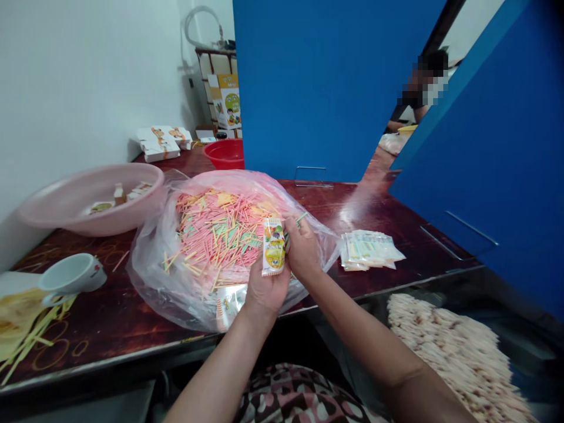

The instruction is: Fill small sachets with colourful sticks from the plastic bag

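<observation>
My left hand is closed around a small white and yellow printed packet with fruit pictures, held upright. Close beside it, my right hand has its fingers pinched together, and a thin green stick pokes out above them. Both hands are over the right side of a large clear plastic bag, which lies wide open on the table. Pink, green and yellow thin sticks fill the bag. Near my left wrist, another printed packet lies at the bag's front edge.
Filled clear packets lie in a stack to the right. On the left are a pink basin, a white cup and loose yellow sticks. Blue panels with wire feet stand behind. Beyond them a person sits.
</observation>
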